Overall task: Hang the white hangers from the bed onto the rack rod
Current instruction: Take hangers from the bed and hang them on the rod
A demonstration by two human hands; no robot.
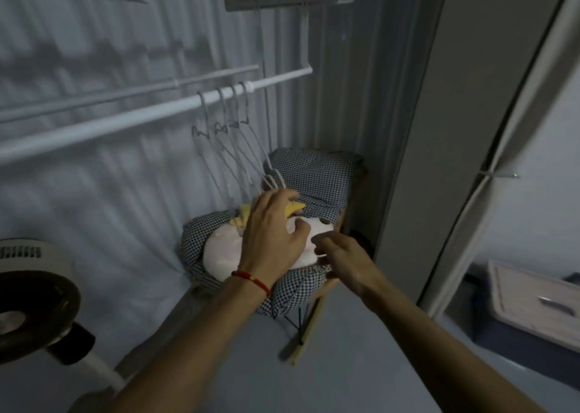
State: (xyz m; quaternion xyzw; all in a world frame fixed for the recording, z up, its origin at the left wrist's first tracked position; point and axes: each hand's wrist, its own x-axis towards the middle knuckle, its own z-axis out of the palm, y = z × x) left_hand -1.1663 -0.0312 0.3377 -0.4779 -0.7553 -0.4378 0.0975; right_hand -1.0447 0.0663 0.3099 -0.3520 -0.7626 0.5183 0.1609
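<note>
Several white hangers (226,148) hang by their hooks on the white rack rod (131,120), bunched near its right end, their lower parts swung out to the right. My left hand (273,233), with a red string at the wrist, reaches up under them. Its straight fingers touch the hangers' lower ends and the thumb is spread out. My right hand (340,254) hovers just right of it, fingers loosely curled and holding nothing. No hanger shows on the bed (345,365).
A checkered pillow (317,174) and a white and yellow plush toy (222,252) lie at the head of the bed under my hands. A standing fan (34,302) is at the left. At the right stand a grey wardrobe (455,130) and a storage box (533,302).
</note>
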